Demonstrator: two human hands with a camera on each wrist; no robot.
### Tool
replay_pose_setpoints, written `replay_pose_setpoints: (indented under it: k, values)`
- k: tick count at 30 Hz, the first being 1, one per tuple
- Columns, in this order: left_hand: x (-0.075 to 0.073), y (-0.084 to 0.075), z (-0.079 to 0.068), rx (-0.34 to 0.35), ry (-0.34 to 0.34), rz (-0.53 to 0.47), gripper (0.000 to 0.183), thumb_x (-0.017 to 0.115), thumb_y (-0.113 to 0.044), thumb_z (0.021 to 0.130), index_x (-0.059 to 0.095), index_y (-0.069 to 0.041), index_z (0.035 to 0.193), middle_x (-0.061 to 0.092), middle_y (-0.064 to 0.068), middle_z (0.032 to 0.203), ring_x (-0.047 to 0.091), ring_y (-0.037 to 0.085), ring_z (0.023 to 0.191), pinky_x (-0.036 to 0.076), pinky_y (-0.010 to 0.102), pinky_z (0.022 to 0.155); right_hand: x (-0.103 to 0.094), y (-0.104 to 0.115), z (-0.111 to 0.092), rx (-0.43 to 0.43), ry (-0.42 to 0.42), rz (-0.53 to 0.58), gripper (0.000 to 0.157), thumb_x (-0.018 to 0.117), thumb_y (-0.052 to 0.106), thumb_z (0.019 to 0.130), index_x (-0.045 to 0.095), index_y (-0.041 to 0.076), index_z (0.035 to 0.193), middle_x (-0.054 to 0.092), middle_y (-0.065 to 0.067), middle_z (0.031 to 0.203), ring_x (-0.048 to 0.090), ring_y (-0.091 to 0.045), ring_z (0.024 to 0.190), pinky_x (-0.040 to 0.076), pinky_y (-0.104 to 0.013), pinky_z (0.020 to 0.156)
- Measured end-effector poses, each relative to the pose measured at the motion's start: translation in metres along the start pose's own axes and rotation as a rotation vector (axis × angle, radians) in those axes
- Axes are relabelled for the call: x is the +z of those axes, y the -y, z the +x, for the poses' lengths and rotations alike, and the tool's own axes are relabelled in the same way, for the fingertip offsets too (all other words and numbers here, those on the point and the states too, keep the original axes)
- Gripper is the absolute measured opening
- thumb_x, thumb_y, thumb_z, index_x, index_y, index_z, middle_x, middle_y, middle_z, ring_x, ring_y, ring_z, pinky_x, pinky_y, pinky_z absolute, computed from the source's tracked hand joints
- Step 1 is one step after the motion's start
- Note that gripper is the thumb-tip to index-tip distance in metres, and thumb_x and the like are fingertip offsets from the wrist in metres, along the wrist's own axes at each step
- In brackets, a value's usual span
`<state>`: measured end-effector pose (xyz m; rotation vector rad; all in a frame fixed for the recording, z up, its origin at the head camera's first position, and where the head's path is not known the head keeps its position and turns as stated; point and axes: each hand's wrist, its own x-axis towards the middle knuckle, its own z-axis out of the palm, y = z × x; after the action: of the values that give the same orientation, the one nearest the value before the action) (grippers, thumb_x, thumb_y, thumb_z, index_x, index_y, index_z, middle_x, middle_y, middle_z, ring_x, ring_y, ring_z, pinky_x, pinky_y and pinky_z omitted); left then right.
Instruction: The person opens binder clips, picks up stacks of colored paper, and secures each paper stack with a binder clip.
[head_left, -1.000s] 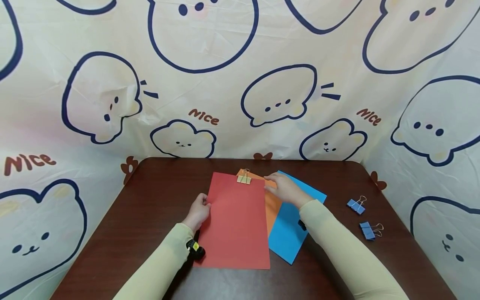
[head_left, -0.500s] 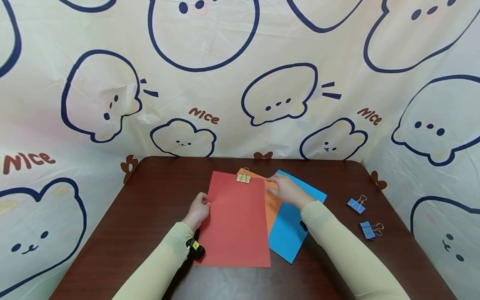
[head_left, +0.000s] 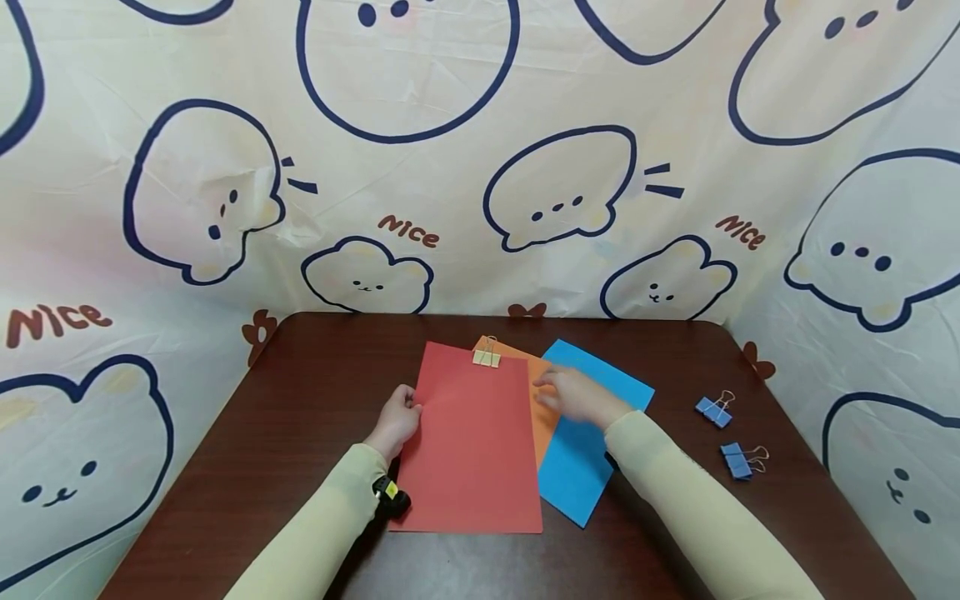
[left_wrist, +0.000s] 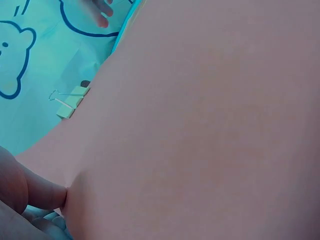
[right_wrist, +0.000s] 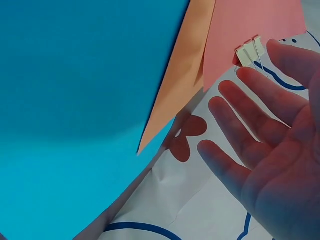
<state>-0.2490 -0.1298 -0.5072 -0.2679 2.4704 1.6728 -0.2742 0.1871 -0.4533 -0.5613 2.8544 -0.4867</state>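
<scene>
A red sheet of paper (head_left: 480, 450) lies upright on the table, a yellow binder clip (head_left: 486, 358) on its top edge. My left hand (head_left: 393, 423) pinches the sheet's left edge; in the left wrist view the thumb (left_wrist: 45, 192) presses the paper's face, with fingers partly hidden behind. Behind the red sheet, an orange sheet (head_left: 542, 421) and a blue sheet (head_left: 581, 467) fan out rightwards. Over these two is my right hand (head_left: 577, 396), holding nothing; its fingers (right_wrist: 250, 137) are spread and relaxed in the right wrist view. Whether the clip bites the orange sheet cannot be told.
Two blue binder clips (head_left: 712, 412) lie on the right side of the brown table (head_left: 322, 375), their wire handles out. A cream cloth (head_left: 465, 200) with cartoon outlines surrounds the table's back and sides.
My right hand has drawn back slightly to the right and down from the red sheet's upper right corner. The left hand keeps its pinch in the same place.
</scene>
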Motion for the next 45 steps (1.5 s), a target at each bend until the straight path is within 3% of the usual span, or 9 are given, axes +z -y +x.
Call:
replay_pose_setpoints:
  k: [14, 45]
  values:
    - [0.000, -0.001, 0.000, -0.010, 0.002, 0.014, 0.007, 0.046, -0.005, 0.107, 0.047, 0.001, 0.112, 0.053, 0.016, 0.105, 0.051, 0.030, 0.096, 0.039, 0.041, 0.081, 0.007, -0.008, -0.012, -0.047, -0.001, -0.024, 0.035, 0.071, 0.020, 0.099, 0.070, 0.005, 0.130, 0.064, -0.016, 0.132, 0.061, -0.033, 0.123, 0.057, -0.044, 0.098]
    - [-0.002, 0.000, 0.002, -0.034, 0.015, 0.008, 0.008, 0.045, -0.008, 0.108, 0.047, -0.003, 0.114, 0.054, 0.016, 0.109, 0.053, 0.029, 0.095, 0.042, 0.038, 0.077, 0.014, -0.016, -0.018, -0.039, 0.029, -0.023, 0.034, 0.073, 0.021, 0.097, 0.071, 0.005, 0.126, 0.063, -0.015, 0.134, 0.061, -0.032, 0.123, 0.055, -0.044, 0.102]
